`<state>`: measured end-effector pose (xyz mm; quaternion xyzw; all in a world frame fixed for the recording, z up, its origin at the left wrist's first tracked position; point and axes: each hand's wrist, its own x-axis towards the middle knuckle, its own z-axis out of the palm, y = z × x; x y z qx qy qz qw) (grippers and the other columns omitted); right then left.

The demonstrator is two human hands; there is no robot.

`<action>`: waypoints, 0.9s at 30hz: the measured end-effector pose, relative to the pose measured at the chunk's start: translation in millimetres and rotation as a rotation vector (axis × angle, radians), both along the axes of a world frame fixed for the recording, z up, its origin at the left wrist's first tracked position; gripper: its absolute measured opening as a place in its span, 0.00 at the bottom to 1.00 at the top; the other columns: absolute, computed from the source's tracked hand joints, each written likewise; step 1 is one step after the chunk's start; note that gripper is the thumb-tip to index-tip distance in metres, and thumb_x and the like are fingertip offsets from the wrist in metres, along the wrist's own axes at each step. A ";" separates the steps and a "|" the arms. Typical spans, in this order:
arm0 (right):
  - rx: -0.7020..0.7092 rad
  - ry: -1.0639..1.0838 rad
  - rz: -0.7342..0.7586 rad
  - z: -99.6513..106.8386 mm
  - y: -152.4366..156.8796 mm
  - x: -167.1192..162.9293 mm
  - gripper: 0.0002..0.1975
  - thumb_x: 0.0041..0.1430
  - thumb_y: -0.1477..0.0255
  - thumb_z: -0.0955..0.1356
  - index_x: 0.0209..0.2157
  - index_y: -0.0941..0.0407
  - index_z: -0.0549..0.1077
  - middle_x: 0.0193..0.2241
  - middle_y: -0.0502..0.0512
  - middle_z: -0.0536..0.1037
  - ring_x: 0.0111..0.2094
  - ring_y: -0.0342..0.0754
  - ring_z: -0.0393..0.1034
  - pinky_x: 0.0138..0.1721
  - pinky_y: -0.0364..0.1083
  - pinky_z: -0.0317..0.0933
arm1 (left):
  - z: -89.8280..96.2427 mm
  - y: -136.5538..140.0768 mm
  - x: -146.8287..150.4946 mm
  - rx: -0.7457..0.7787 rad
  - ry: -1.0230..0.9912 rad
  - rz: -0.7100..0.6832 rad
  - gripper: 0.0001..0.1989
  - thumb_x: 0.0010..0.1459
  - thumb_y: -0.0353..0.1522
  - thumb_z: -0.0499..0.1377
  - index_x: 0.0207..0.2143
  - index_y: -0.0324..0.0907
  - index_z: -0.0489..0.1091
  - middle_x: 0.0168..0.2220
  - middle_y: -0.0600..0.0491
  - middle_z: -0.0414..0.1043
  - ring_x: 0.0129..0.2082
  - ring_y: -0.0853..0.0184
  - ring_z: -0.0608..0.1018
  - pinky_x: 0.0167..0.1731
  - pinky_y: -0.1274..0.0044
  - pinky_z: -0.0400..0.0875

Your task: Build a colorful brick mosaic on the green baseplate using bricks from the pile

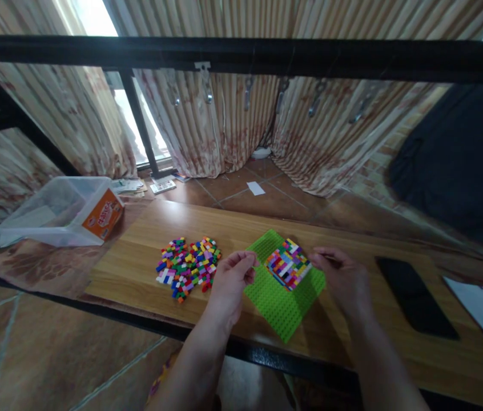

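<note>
A green studded baseplate (283, 317) lies turned at an angle on the wooden board. On its far half sits a low block of multicoloured toy bricks (288, 265), packed closely together. My left hand (232, 279) is closed in a pinch over the plate's left side, between the block and a loose pile of small bricks (192, 265). Beside the block on the right, my right hand (344, 278) also has its fingertips pressed together. Whatever either hand may hold is too small or hidden to make out.
A clear plastic tub (57, 237) with an orange label stands at the left. To the right lie a black phone-like slab (415, 297) and a white sheet (481, 311). A black metal bar (241, 54) with hooks crosses above the wooden board (121, 274).
</note>
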<state>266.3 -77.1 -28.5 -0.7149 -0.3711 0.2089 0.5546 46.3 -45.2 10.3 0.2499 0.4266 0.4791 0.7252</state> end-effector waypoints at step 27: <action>0.076 -0.388 0.060 -8.1 12.2 -27.7 0.11 0.57 0.64 0.67 0.31 0.55 0.79 0.32 0.56 0.78 0.34 0.50 0.72 0.39 0.49 0.65 | -0.5 -2.6 12.2 0.038 0.048 -0.072 0.09 0.45 0.35 0.68 0.26 0.38 0.76 0.25 0.55 0.73 0.21 0.77 0.67 0.25 0.81 0.58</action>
